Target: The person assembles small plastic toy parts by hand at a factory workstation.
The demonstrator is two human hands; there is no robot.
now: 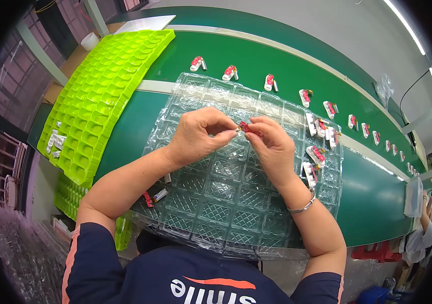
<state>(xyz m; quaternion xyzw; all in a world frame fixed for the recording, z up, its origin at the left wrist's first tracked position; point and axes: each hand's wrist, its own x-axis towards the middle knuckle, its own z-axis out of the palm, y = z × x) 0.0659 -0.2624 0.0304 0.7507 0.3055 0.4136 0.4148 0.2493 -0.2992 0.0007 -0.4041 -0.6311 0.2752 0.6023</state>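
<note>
Fingers of the left hand and right hand pinch tightly at opposite ends of a red part above the tray, its smallness presumably allowing only fingertips.

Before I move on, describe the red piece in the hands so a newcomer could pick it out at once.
Find the big clear compartment tray on the green table. Over it, the left hand and right hand nearly meet at the fingertips. Between them is the small red piece, set apart by being held, while the red-and-white pieces at right lie unheld.
</note>
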